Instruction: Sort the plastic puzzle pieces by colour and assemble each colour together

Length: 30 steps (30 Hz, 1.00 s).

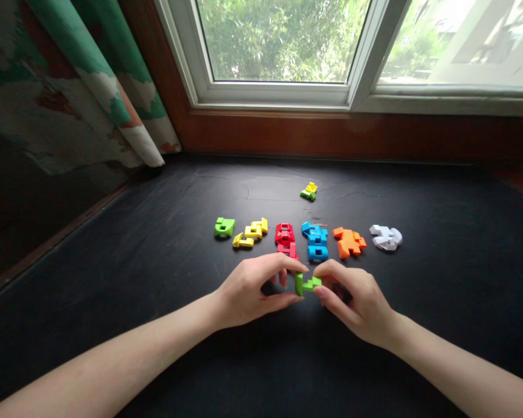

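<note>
My left hand (253,293) and my right hand (353,302) meet low in the middle of the view, both pinching a green plastic block toy (307,284) between their fingertips. Just beyond my fingers stands a row of chunky interlocking toys: a lime green one (225,227), a yellow one (250,233), a red one (286,239), a blue one (315,241), an orange one (347,242) and a white one (386,237). My left fingers are nearest the red toy, whose lower part they partly hide. A small yellow-and-green toy (308,191) lies farther back.
All of this rests on a dark, scuffed tabletop (157,215). A brown wooden window sill (353,136) and a white-framed window (279,93) bound its far side. A green-and-white patterned curtain (113,98) hangs at the left.
</note>
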Available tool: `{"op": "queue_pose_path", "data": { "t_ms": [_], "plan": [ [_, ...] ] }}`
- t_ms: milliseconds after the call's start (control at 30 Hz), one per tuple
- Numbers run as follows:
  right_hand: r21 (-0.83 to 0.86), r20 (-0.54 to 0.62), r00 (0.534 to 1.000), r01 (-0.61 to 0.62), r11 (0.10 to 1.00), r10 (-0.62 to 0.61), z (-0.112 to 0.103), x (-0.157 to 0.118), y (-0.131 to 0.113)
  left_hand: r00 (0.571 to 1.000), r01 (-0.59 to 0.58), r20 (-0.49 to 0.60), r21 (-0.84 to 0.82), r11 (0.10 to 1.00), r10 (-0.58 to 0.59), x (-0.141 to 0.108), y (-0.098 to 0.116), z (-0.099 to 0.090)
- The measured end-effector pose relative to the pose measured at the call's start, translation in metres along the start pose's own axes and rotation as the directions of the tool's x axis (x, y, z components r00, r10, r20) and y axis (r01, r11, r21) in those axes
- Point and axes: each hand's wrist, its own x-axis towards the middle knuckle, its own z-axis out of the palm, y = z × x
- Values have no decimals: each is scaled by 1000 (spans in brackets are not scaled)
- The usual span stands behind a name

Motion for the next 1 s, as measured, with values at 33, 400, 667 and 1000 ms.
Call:
{"op": "queue_pose_path", "data": {
  "t_ms": [33, 400, 667, 1000],
  "plan": [
    [-8, -10, 1000, 4, 1000, -5, 0, 0, 0, 1000, 10, 1, 4, 1000, -10, 0, 0, 0],
    [-44, -46, 998, 44, 998, -46, 1, 1, 1, 998, 48, 34, 26, 999, -49, 1, 4, -4],
    [-55, -67, 995, 76, 996, -79, 3, 1, 4, 997, 58, 45, 0, 998, -58, 1, 3, -4],
    [-27, -88, 994, 60, 998, -62, 5, -1, 3, 997, 71, 0, 0, 997, -71, 1, 2, -2]
  ]
}}
